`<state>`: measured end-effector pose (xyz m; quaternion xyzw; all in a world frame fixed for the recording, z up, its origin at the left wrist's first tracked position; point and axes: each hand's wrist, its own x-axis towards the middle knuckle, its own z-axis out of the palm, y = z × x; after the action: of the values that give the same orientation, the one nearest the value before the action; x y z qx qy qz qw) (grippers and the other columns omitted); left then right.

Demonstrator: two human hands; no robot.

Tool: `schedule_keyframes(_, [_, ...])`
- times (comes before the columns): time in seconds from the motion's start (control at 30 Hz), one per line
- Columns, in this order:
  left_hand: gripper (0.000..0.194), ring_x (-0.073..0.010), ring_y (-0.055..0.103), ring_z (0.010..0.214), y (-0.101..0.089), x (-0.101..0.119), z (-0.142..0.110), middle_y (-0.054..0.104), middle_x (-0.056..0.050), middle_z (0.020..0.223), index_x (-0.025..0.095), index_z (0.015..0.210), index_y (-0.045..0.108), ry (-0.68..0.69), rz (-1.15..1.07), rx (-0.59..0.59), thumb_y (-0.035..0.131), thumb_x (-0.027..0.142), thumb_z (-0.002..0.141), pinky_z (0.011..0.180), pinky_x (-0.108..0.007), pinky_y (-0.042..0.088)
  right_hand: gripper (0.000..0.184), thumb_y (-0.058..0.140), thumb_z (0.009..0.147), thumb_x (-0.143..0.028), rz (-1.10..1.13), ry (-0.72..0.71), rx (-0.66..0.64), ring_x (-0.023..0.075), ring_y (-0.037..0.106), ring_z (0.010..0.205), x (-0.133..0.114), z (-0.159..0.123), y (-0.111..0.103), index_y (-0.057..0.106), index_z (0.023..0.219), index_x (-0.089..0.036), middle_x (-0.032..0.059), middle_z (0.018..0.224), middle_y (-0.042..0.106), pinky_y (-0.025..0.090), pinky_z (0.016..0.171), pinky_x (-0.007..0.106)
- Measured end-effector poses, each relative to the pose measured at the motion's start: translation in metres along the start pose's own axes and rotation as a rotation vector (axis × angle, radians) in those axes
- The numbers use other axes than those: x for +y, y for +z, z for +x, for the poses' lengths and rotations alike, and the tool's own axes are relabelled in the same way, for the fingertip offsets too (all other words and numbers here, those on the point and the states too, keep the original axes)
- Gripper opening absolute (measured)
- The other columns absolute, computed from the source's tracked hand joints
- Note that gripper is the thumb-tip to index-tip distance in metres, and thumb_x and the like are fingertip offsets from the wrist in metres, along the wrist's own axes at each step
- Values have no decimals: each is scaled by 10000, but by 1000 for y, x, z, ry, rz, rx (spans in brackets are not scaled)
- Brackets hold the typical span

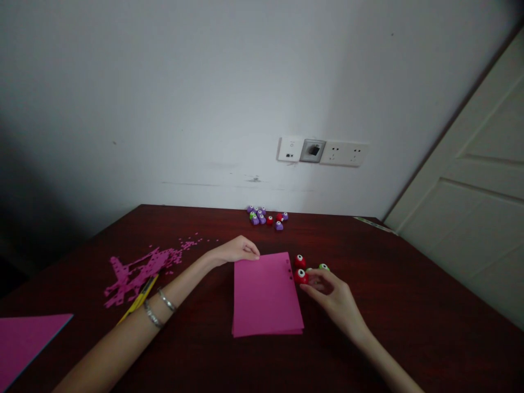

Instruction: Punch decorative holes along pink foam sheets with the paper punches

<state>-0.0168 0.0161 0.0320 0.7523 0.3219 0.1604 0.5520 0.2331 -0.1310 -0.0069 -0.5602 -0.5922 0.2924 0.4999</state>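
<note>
A stack of pink paper [267, 297] lies in front of me, with a few small dark holes along its upper right edge. My left hand [239, 249] is closed at the stack's top left edge, its fingertips pressed on the paper. At the right edge, my right hand [331, 292] has its thumb and fingers curled round a small red craft punch [301, 275] with an eye-like button. Just behind it sits a second red punch [299, 261]. A green punch [324, 267] is partly hidden behind my right fingers.
Several purple, red and green punches [262, 218] are grouped at the back of the dark table. To the left lie pink paper scraps [139, 273] and a yellow utility knife [141, 299], partly behind my forearm. A larger pink sheet [33, 344] rests at the lower left.
</note>
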Motion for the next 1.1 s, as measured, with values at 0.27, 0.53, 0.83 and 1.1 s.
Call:
schedule_keyframes(0.27, [238,-115,561,625,-2,-4,2,664,-39,711,124,785,684,7,17,1,679,326,660,599,-228,391,250,687,691,-339,-6,7,10,169,627,706,2,1,0,621,876,-185,25,789,640,529,698,304])
schedule_keyframes(0.53, [232,-114,563,621,-2,-1,0,665,-42,708,123,790,683,-5,-8,6,675,317,664,599,-228,391,264,697,685,-348,43,23,8,187,645,754,2,0,1,617,874,-184,41,840,658,531,739,317])
schedule_keyframes(0.83, [232,-126,579,634,-2,-2,1,679,-48,729,132,786,700,-29,-41,28,685,320,650,611,-235,407,272,728,642,-343,101,70,25,189,646,728,-2,0,3,616,826,-176,43,796,672,536,708,316])
schedule_keyframes(1.1, [187,-112,572,588,0,2,0,685,-40,688,136,748,713,-120,-117,89,701,274,621,579,-219,409,268,743,623,-351,151,99,23,183,649,706,-1,0,6,631,790,-175,38,757,681,535,704,307])
